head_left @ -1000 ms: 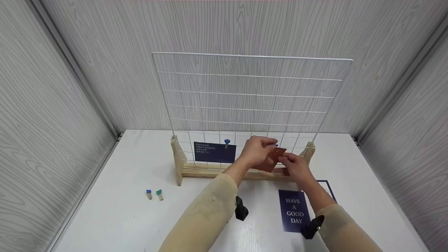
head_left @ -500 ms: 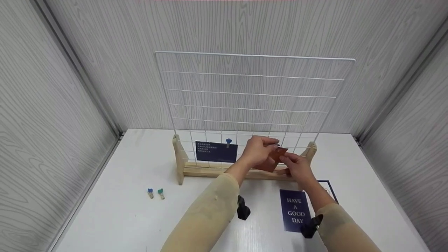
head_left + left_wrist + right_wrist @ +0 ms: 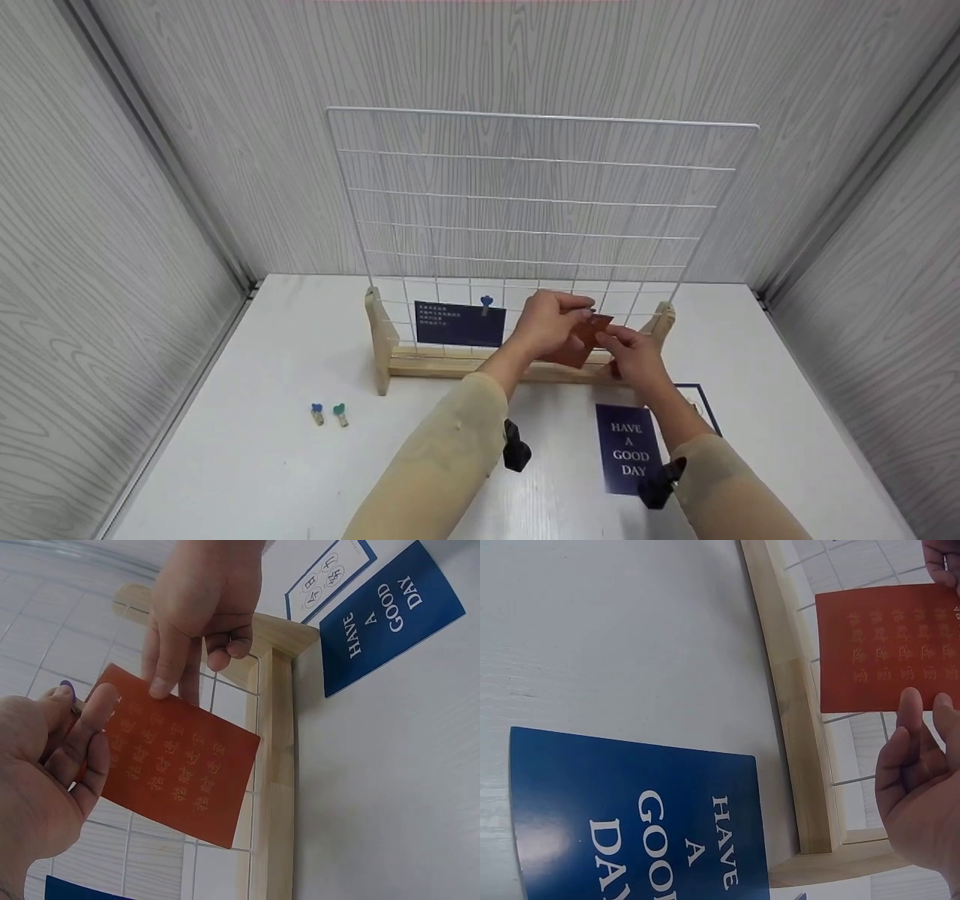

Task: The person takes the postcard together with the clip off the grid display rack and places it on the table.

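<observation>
Pinching one edge of the red card (image 3: 180, 757) between thumb and finger, the right hand (image 3: 641, 360) holds it in front of the lower part of the white wire grid (image 3: 544, 117); whether the card touches the wires, I cannot tell. The left hand (image 3: 551, 326) is at the opposite part of the card, with curled fingers which overlap it, and it pinches a small purple-ended piece (image 3: 67, 688), mostly hidden by the fingers. The two hands are near each other but separate. Rows of pale characters are printed on the card. The grid stands upright in a wooden base (image 3: 435, 369). On its left part hangs a dark blue card (image 3: 460, 325), with a blue-topped clip (image 3: 487, 302) at its upper edge. On the counter (image 3: 247, 465), to the left, a blue-headed clip (image 3: 317, 414) and a green-headed clip (image 3: 341, 415) lie side by side. Under the right forearm lie the "HAVE A GOOD DAY" card (image 3: 628, 450) and, just beside it, a white card with blue border (image 3: 330, 577).
</observation>
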The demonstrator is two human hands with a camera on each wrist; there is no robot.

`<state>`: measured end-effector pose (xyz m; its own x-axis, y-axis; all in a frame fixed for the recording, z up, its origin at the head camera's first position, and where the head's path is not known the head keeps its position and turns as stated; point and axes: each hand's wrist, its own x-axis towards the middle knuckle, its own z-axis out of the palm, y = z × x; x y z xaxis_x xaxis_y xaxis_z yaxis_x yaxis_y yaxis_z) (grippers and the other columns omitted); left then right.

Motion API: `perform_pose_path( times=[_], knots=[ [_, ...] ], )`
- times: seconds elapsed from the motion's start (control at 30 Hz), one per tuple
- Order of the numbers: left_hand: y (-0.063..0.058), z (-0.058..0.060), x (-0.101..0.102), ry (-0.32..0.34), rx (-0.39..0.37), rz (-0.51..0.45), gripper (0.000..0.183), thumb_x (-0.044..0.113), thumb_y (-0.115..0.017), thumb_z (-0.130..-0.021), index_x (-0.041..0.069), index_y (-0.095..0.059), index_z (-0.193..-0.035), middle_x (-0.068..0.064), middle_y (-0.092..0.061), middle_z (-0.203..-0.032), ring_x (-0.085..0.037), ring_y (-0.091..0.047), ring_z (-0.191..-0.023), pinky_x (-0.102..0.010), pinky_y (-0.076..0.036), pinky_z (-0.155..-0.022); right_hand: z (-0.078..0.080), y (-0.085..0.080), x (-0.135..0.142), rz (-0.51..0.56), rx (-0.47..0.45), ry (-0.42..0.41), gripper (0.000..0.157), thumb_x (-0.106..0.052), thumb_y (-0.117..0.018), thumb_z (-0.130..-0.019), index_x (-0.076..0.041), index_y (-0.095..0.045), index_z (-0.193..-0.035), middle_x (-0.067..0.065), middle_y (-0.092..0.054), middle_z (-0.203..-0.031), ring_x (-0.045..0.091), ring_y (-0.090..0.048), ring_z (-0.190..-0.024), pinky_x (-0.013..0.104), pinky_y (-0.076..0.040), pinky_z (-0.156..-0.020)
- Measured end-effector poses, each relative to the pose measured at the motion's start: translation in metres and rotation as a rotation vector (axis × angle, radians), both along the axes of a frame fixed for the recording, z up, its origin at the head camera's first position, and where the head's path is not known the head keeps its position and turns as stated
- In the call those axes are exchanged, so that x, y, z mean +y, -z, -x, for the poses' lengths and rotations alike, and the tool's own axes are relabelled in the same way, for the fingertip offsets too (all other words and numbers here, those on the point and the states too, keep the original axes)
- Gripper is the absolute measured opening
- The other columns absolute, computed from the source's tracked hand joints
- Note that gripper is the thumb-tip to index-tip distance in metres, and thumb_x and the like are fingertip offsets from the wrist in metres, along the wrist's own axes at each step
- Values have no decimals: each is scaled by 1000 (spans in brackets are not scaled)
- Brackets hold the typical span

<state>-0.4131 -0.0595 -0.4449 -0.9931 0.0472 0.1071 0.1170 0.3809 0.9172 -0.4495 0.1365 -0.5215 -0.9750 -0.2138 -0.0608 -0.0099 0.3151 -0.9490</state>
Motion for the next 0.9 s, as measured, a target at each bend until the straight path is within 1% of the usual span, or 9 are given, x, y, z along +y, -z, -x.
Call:
perform_pose_path(
  times=[0.03,0.07,0.13,0.2,0.3,0.37,0.43,0.67,0.9],
  knots=[
    [0,0,-1,2,1,2,23,13,-71,-104,11,-80,-125,-1,-78,-121,-14,-75,-99,-23,-55,-94,0,0,0,-1,-3,2,41,-31,-65,-109,-3,-67,-138,8,-73,-108,13,-62,-62,23,-51,-57],
    [0,0,-1,8,-4,-7,24,13,-70,-104,11,-79,-126,-2,-77,-122,-17,-77,-94,-24,-56,-92,0,0,-1,-3,-6,4,42,-32,-65,-109,-3,-67,-139,7,-72,-107,13,-62,-62,23,-51,-58],
    [0,-1,-2,16,-20,-27,25,12,-69,-105,10,-79,-127,-3,-77,-122,-22,-78,-79,-23,-59,-85,0,0,-1,-5,-13,10,43,-32,-65,-108,-4,-66,-141,5,-71,-105,14,-62,-63,23,-51,-58],
    [0,-1,-2,26,-37,-60,25,11,-68,-105,9,-78,-128,-5,-77,-122,-27,-76,-63,-24,-60,-75,-1,0,-2,-3,-16,12,42,-33,-65,-108,-5,-67,-140,6,-72,-106,13,-61,-63,23,-51,-58],
    [1,-1,-2,31,-42,-84,25,10,-69,-105,8,-78,-128,-5,-78,-120,-20,-72,-55,-23,-59,-64,-1,1,-1,6,-16,15,40,-31,-66,-108,-5,-68,-138,9,-73,-109,13,-60,-61,23,-50,-57],
    [2,0,-2,34,-45,-100,25,10,-69,-104,8,-78,-127,-5,-79,-117,-16,-69,-52,-23,-57,-57,-1,1,-1,11,-11,14,39,-31,-66,-108,-5,-69,-137,9,-73,-108,12,-59,-60,23,-49,-56],
    [3,1,-1,34,-43,-105,24,10,-69,-104,8,-78,-126,-5,-79,-115,-13,-66,-50,-23,-55,-54,-1,1,0,14,-6,16,38,-30,-66,-108,-5,-70,-136,8,-73,-106,11,-59,-59,23,-49,-55],
    [7,1,1,0,-29,-103,21,11,-70,-104,11,-81,-122,-4,-80,-108,-13,-65,-49,-22,-53,-51,-1,2,-1,13,-5,17,34,-29,-65,-108,-7,-71,-133,15,-73,-116,11,-58,-57,23,-47,-53],
    [9,0,5,-55,2,-80,19,12,-70,-104,16,-83,-118,3,-79,-106,-10,-61,-47,-22,-52,-48,-2,0,-1,3,-5,17,36,-30,-64,-109,-7,-70,-135,14,-74,-114,11,-55,-57,24,-45,-53]
  ],
)
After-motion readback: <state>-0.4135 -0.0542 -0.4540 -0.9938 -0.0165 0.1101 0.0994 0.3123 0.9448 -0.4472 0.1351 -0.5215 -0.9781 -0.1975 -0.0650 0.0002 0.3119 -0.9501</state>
